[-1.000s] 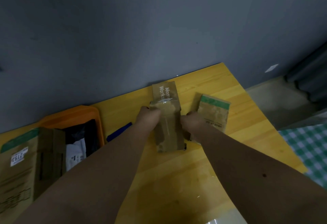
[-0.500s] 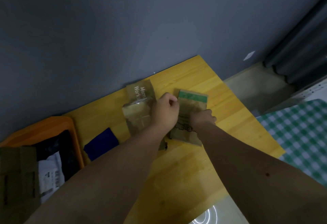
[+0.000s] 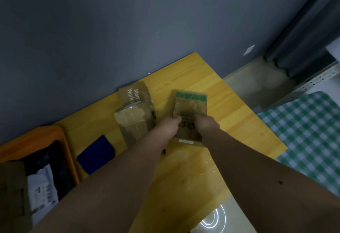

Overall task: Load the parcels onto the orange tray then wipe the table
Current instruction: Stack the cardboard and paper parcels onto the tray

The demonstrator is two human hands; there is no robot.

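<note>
A flat brown parcel with a green stripe (image 3: 191, 106) lies on the yellow table (image 3: 239, 122), near its right end. My left hand (image 3: 168, 127) grips its left side and my right hand (image 3: 205, 125) grips its right side. Just left of it lies a longer brown cardboard parcel (image 3: 135, 118) with white lettering, with no hand on it. The orange tray (image 3: 60, 140) stands at the far left and holds a brown box, a black bag and a white labelled packet. A dark blue cloth (image 3: 96, 154) lies between the tray and the long parcel.
A grey wall (image 3: 128, 30) runs right behind the table. To the right are the floor, a dark curtain (image 3: 309, 36) and a green checked cloth (image 3: 311, 135). A pale sheet with white rings (image 3: 215, 218) lies at the table's near edge.
Both hands let go of the long lettered parcel and moved right onto the green-striped parcel, which they now grip from both sides. The view has swung right.
</note>
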